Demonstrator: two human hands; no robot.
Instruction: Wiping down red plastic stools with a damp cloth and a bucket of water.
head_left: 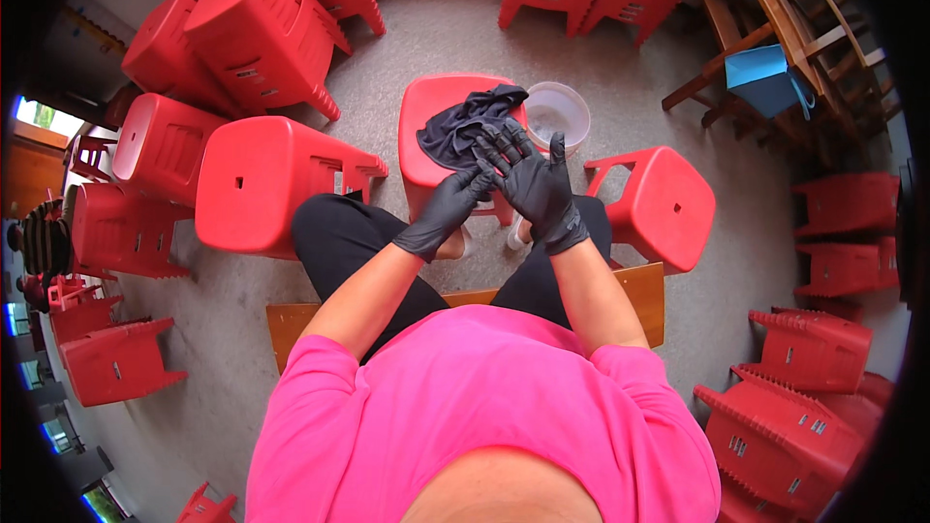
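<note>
Both of my hands wear black gloves. My right hand (536, 182) is raised with its fingers spread apart, above the near edge of a red plastic stool (431, 107). My left hand (455, 205) reaches across and its fingertips pinch the glove at the right hand's palm. A dark crumpled cloth (463, 126) lies on top of that stool, just beyond my fingers. A round translucent tub (556, 112) stands on the floor right of the stool.
Red plastic stools surround me: one tipped at my left (262, 184), one at my right (664, 203), stacks behind and at the lower right (785, 426). Wooden chairs with a blue bag (765, 77) stand at the back right. I sit on a wooden bench (639, 291).
</note>
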